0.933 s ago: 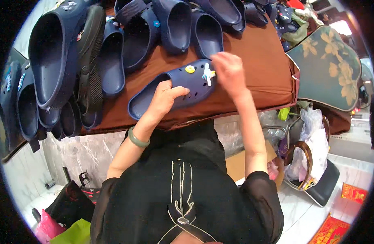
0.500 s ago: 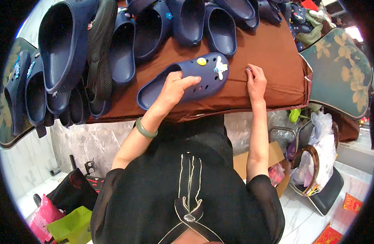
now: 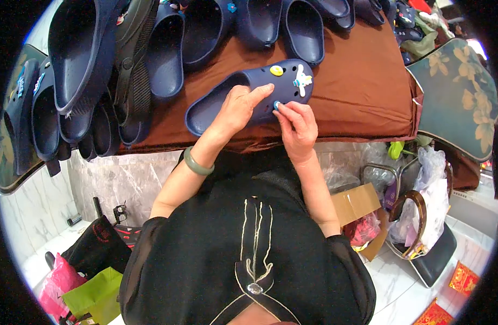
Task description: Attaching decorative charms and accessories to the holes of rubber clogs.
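A navy clog (image 3: 214, 103) with holes in its upper lies on the brown cloth, toe to the right. My left hand (image 3: 240, 107) grips it around the near side, thumb stretched over the upper and other fingers hidden. On the toe sit a yellow oval charm (image 3: 276, 70) and a white figure charm (image 3: 302, 79). Between thumb and fingertips, my right hand (image 3: 300, 127) pinches a small blue-and-white shoe charm (image 3: 276, 104) against the upper, near the holes. Whether its stem is in a hole cannot be seen.
Several navy clogs (image 3: 305, 33) line the back of the brown-covered table (image 3: 363, 81). More clogs, one a dark grey clog (image 3: 131, 70), are stacked at the left. Patterned chair backs (image 3: 449, 97) flank the table. A cardboard box (image 3: 357, 205) and a bag-laden chair (image 3: 433, 254) stand lower right.
My right hand has come left from the bare cloth to the clog and now presses a small charm at its upper. My left hand keeps hold of the clog.
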Demonstrator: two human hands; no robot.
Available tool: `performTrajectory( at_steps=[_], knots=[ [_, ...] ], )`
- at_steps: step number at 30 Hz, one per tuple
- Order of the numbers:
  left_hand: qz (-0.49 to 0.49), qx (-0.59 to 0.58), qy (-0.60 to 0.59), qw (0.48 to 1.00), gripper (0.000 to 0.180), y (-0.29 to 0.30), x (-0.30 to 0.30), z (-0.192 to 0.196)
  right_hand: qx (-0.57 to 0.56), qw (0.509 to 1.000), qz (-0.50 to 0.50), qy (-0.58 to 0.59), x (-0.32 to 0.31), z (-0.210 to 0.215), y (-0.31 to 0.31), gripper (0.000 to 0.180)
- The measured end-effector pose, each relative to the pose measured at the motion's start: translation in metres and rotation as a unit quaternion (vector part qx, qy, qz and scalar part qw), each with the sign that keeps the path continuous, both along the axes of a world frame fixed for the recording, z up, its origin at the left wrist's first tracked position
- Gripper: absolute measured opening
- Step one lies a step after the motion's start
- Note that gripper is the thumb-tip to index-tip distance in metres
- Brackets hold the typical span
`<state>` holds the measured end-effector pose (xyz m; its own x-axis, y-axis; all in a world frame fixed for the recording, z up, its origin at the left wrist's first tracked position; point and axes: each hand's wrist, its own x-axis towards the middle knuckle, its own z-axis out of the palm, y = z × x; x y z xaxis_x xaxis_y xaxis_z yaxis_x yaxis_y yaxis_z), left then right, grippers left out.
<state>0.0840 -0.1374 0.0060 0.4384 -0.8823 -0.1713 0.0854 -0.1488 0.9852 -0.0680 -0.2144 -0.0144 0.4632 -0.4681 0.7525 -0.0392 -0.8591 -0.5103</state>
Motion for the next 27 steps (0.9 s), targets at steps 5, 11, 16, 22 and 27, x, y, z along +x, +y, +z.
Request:
performTrajectory(
  at_steps=[5, 11, 16, 22, 27],
  knots=[
    [0.025, -0.034, 0.008, 0.999, 0.040, 0.000, -0.007, 0.006, -0.019, 0.999, -0.007, 0.046, -0.004, 0.002, 0.008, 0.034],
    [-0.017, 0.013, -0.049, 0.999, 0.031, 0.002, -0.003, 0.018, -0.110, 0.978, -0.062, 0.167, -0.012, 0.018, 0.013, 0.035],
    [-0.031, -0.033, -0.079, 0.996, 0.026, -0.002, -0.011, 0.017, -0.089, 0.977, -0.045, 0.186, -0.012, 0.031, 0.012, 0.025],
    [-0.014, -0.024, -0.028, 0.999, 0.019, 0.004, -0.011, 0.019, -0.032, 0.987, -0.038, 0.152, -0.013, 0.026, 0.022, 0.025],
    [-0.014, 0.002, -0.023, 1.000, 0.015, 0.005, -0.013, 0.031, -0.034, 0.987, -0.049, 0.152, -0.019, 0.026, 0.027, 0.034]
  ],
)
